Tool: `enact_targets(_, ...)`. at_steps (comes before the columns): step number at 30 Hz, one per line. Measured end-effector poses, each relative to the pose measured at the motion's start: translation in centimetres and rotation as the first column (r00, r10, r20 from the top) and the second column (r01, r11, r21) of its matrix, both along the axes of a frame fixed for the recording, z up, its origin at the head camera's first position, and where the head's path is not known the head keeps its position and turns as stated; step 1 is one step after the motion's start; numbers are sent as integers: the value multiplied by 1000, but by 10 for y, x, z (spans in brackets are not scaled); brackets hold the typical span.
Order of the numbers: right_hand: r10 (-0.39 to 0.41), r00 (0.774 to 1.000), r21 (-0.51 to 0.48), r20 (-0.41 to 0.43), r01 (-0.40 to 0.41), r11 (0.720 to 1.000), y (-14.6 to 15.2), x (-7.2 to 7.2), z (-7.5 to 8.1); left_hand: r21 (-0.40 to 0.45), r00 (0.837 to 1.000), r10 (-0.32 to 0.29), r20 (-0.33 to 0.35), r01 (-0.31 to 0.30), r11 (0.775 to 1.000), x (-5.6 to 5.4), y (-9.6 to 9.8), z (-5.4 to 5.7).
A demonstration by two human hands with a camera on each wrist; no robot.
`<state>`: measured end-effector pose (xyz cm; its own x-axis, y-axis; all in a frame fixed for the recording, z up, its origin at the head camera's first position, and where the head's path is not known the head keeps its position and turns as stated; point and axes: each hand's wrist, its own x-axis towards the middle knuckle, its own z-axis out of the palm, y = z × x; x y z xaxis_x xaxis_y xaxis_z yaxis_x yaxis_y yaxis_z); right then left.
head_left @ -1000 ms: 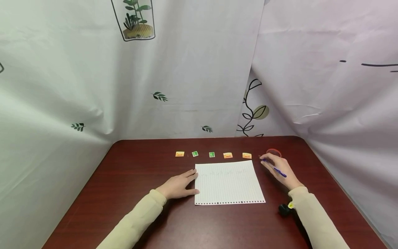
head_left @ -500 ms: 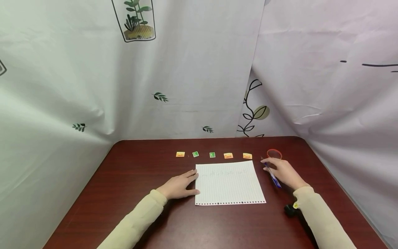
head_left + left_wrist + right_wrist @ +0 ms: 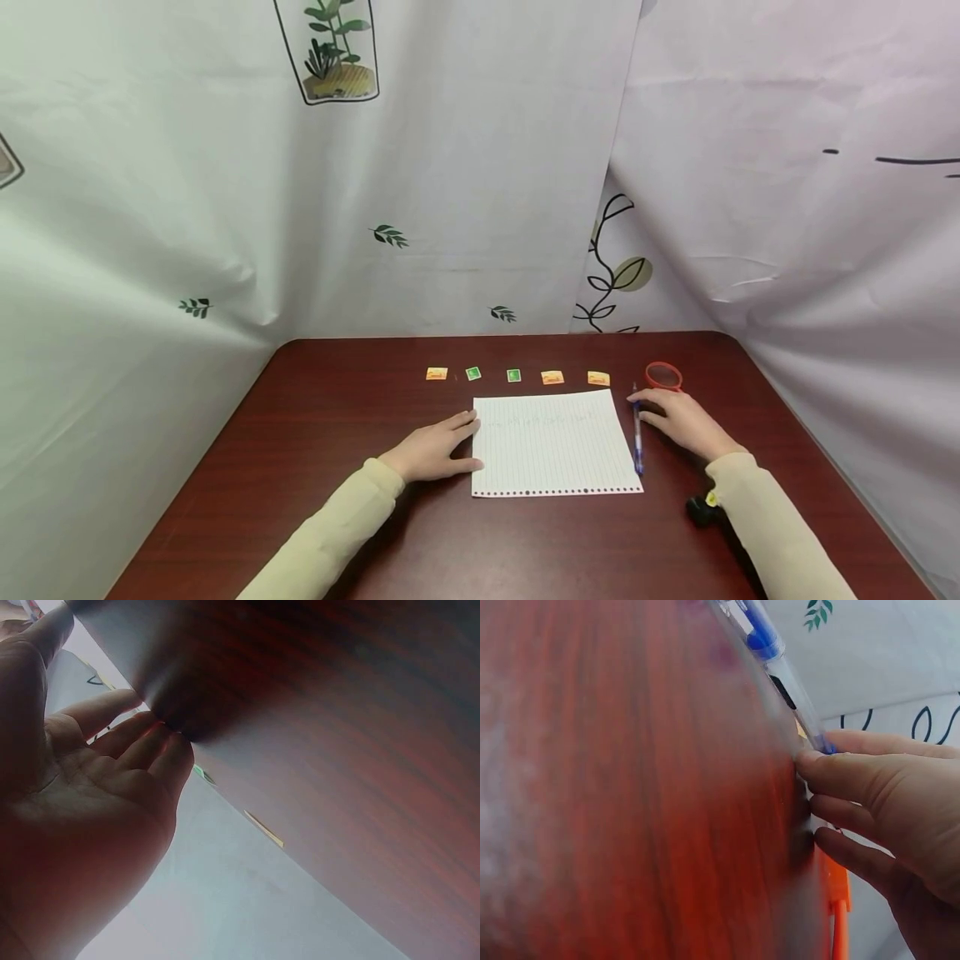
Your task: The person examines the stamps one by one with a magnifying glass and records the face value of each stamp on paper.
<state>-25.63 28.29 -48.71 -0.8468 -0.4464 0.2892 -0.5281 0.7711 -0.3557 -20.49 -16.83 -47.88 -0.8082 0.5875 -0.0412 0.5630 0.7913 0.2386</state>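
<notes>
A sheet of lined paper [image 3: 555,454], with faint writing near its far edge and punched holes along the near edge, lies on the table. My left hand [image 3: 433,450] rests at the paper's left edge, fingers extended and thumb spread; its palm [image 3: 97,795] shows in the left wrist view. Right of the paper, my right hand [image 3: 684,421] pinches a blue and clear pen [image 3: 638,442] between thumb and forefinger near one end. In the right wrist view the pen [image 3: 769,645] slants up and away from the fingertips. The other fingers of that hand reach down to the tabletop.
Beyond the paper lies a row of small stamp-like pieces, orange [image 3: 552,377] and green [image 3: 513,376]. A red-rimmed ring [image 3: 663,375] lies just past my right hand. The dark red table [image 3: 315,433] meets a printed cloth [image 3: 450,167] at the back.
My right hand has moved slightly toward me. The pen has swung from a slant under the hand to lying nearly straight along the paper's right edge. The left hand has stayed put.
</notes>
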Motion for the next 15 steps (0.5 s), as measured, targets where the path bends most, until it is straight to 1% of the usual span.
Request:
enact_targets(5,-2,1000,15,-7,2,1000,0,1,2,2,1000,-5,-5,5,1000,-1,1,1)
enact_targets(15,-37,999,72,23,35,997,-4,0,5,8,1000,10,11,-10,1000,0,1,1)
